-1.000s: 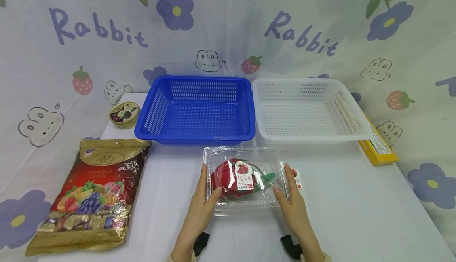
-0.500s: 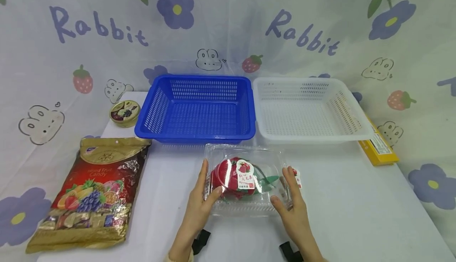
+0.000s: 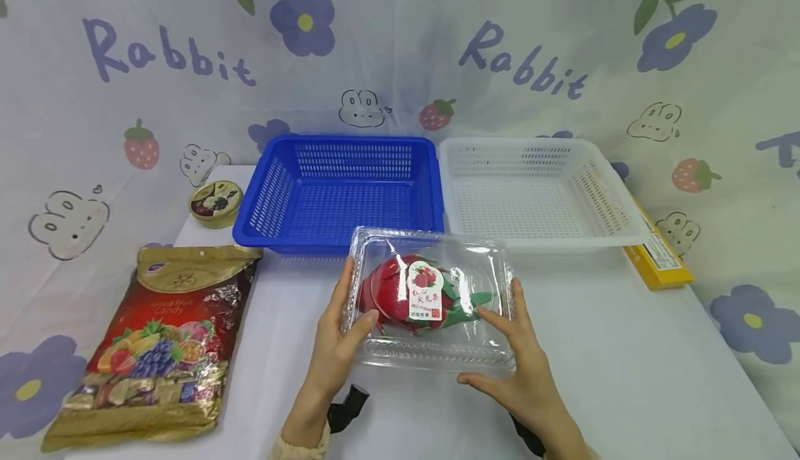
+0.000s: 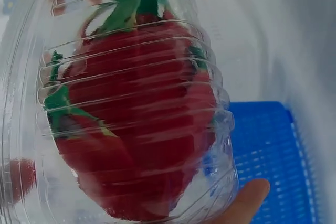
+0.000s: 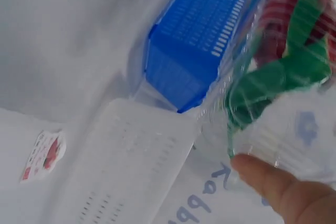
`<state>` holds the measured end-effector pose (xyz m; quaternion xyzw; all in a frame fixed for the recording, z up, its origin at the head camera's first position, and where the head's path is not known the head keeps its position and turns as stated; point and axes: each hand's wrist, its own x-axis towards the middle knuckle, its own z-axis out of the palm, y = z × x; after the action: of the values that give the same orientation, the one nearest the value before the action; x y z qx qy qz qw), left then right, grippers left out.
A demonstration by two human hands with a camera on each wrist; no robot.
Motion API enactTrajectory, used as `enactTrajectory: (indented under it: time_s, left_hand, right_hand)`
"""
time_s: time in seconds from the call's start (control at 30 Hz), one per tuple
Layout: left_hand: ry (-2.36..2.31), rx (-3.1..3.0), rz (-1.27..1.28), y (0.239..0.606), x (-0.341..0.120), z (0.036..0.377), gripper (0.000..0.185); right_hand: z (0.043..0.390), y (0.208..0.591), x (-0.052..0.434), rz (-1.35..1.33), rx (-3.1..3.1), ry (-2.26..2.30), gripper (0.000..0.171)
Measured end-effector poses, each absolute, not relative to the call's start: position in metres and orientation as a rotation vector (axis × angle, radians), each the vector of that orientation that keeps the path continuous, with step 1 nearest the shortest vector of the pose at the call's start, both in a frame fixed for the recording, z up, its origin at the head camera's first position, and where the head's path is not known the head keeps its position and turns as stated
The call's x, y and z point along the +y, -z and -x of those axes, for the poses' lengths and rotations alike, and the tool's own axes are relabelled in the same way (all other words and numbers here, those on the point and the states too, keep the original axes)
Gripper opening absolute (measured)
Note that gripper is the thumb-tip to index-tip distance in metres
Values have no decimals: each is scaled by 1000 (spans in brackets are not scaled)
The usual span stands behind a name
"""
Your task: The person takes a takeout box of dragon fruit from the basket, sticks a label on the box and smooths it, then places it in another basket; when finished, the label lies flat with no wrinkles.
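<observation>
A clear plastic clamshell box (image 3: 431, 349) with a red dragon fruit (image 3: 390, 293) inside is held up off the white table, in front of the blue basket (image 3: 340, 239). My left hand (image 3: 353, 304) grips the box's left side, thumb on the lid. My right hand (image 3: 503, 304) grips its right side and front corner. The left wrist view looks through the ribbed box at the dragon fruit (image 4: 136, 129), with one fingertip (image 4: 247, 200) at the bottom. In the right wrist view a fingertip (image 5: 278, 187) presses the box by the fruit's green leaves (image 5: 273, 82).
A white basket (image 3: 544, 241) stands right of the blue one, both with nothing in them. A candy bag (image 3: 162, 342) lies at left, a round tin (image 3: 215, 201) behind it. A yellow box (image 3: 656, 258) lies at the right edge. A loose fruit sticker (image 5: 44, 153) lies on the table.
Both hands have closed on the box and lifted it off the table, towards the baskets. The sticker beside it is now hidden in the head view.
</observation>
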<state>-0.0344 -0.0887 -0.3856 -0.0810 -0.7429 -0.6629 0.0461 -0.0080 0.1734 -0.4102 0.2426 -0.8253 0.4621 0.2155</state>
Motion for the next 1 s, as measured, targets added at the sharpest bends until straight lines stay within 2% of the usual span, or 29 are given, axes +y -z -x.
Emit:
enactTrajectory:
  time_s: [0.13, 0.37, 0.67, 1.0]
  left_hand:
    - [2044, -2222, 304, 378, -85, 39, 76]
    - [2072, -2207, 438, 377, -74, 52, 73]
    - [2044, -2167, 759, 381, -62, 68, 69]
    - [2007, -2315, 838, 376, -25, 89, 77]
  right_hand:
    - [13, 407, 173, -663, -2158, -1332, 73]
    - [30, 406, 184, -682, -1808, -1726, 64]
    - [51, 397, 209, -731, -1610, -1831, 59]
    - [69, 378, 245, -517, -1624, -1834, 59]
